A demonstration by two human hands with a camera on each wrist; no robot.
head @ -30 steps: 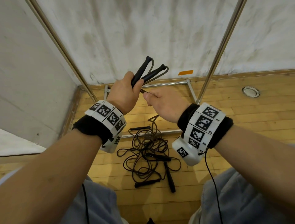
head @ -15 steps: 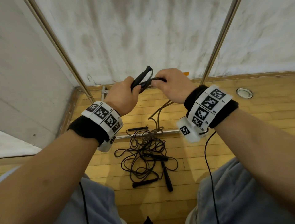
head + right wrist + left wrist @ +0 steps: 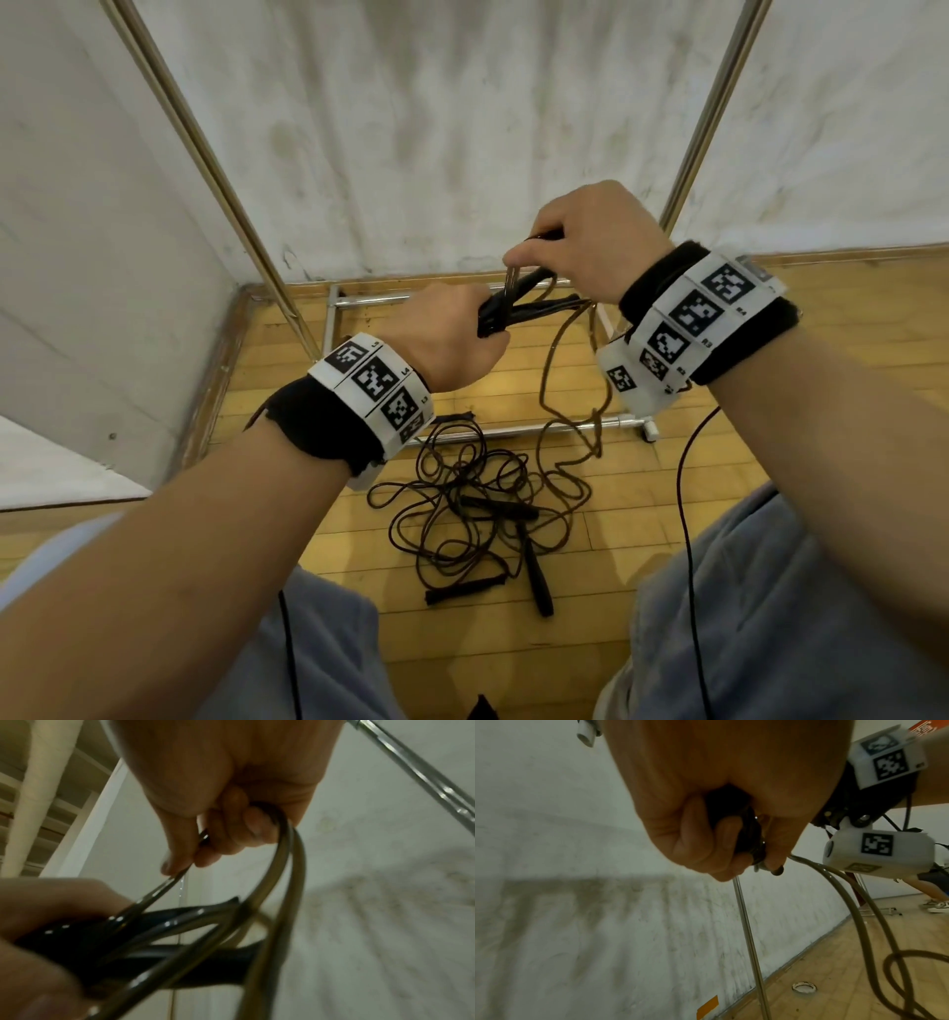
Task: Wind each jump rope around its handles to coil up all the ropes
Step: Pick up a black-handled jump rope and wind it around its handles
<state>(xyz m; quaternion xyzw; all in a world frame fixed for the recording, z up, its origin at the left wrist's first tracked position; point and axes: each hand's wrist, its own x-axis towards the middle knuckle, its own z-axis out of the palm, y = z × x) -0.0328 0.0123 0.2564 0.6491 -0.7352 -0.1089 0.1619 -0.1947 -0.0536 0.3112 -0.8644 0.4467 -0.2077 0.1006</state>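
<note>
My left hand (image 3: 452, 329) grips two black jump-rope handles (image 3: 518, 308) together, their free ends pointing right. My right hand (image 3: 580, 241), just above them, holds the dark cord (image 3: 552, 370) of the same rope, looped over the handles. In the right wrist view the cord (image 3: 287, 862) passes through my curled fingers (image 3: 231, 829) and bends down across the handles (image 3: 180, 953). In the left wrist view my fist (image 3: 706, 845) closes round the handle ends (image 3: 746, 833). The cord's slack hangs to the floor and joins a tangle of ropes (image 3: 477, 514).
The tangled pile on the wooden floor (image 3: 821, 334) includes several loose black handles (image 3: 536, 586). A metal rack frame (image 3: 513, 431) with slanted poles (image 3: 215, 164) stands against the white wall. My knees in grey trousers (image 3: 770, 616) flank the pile. A sensor cable (image 3: 685, 514) hangs from my right wrist.
My right hand rose from below the handles to above them, carrying the cord over them. My left hand tipped the handles from upright to pointing rightward and lowered slightly.
</note>
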